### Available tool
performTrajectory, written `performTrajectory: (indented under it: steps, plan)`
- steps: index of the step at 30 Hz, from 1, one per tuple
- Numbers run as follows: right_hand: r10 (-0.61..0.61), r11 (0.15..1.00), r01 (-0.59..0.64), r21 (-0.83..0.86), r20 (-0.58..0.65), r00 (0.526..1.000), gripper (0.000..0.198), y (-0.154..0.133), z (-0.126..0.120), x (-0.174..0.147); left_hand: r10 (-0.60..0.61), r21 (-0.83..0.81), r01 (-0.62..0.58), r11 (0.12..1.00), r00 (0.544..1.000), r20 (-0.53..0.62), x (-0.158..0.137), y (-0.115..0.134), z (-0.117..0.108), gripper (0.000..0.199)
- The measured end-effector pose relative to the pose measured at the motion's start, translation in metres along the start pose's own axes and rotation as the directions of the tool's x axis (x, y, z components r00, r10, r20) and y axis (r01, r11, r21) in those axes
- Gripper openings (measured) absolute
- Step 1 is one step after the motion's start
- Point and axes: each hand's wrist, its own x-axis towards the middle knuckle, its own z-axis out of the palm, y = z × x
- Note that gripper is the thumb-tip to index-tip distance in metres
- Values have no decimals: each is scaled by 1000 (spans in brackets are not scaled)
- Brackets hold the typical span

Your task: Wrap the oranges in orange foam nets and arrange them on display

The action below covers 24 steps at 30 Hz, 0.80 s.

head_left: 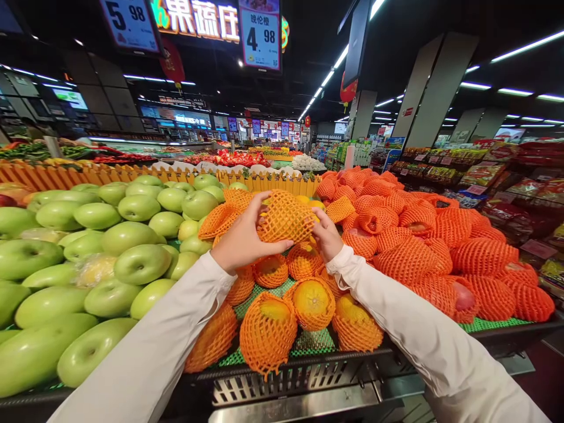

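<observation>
An orange (285, 216) in an orange foam net is held up between both hands in the middle of the head view. My left hand (247, 235) grips it from the left, with the thumb along its lower side. On its right side, the fingers of my right hand (328, 234) are closed against it. Below the hands, several netted oranges (312, 299) sit on a green mesh mat (308, 342). One netted orange (268, 330) stands at the front edge, with part of its peel showing at the top.
Green apples (132, 235) are piled on the left. To the right lies a heap of fruit in red-orange nets (409, 247). An orange picket strip (88, 175) runs behind, and a black display edge (291, 376) lies in front. Price signs (261, 35) hang above.
</observation>
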Motion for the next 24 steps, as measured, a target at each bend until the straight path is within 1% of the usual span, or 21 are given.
performTrajectory:
  steps: [3,4,6,8,11,13,16,18,20,21,22,24]
  plan:
    - [-58,998,58,-29,-2,998,98,-2,-2,3,67,80,-57,995,990,-123,0,-2,1,113]
    - [-58,998,58,-28,-2,998,96,-3,-2,3,90,109,-73,991,983,-162,0,-2,1,117]
    - [-20,1000,20,0,11,1000,95,-6,-1,1,139,168,-105,980,969,-202,1,-1,0,119]
    - [20,998,-23,57,53,998,96,-10,1,-2,188,207,-148,967,963,-191,1,0,-1,120]
    - [7,988,-25,151,117,993,95,-17,8,-9,242,219,-206,954,958,-154,1,2,-2,122]
    - [8,984,-28,179,114,994,96,-20,13,-12,250,217,-219,951,960,-128,1,2,-1,125]
    - [68,984,-71,161,25,997,112,-23,18,-12,206,190,-194,963,977,-47,1,-1,2,125]
    - [95,984,-81,160,-77,993,115,-26,15,-9,171,187,-169,968,985,7,1,-6,2,126]
    - [113,979,-73,191,-208,972,105,-33,6,-2,118,261,-133,956,990,75,1,-14,-1,129]
    - [124,974,-63,216,-279,952,98,-37,-1,2,64,333,-102,938,990,124,0,-19,-4,129]
    - [139,968,-53,245,-350,926,90,-41,-8,6,-11,419,-67,906,983,181,0,-24,-6,123]
    - [170,954,-25,300,-471,866,77,-48,-25,16,-187,587,-13,810,942,279,0,-35,-12,94]
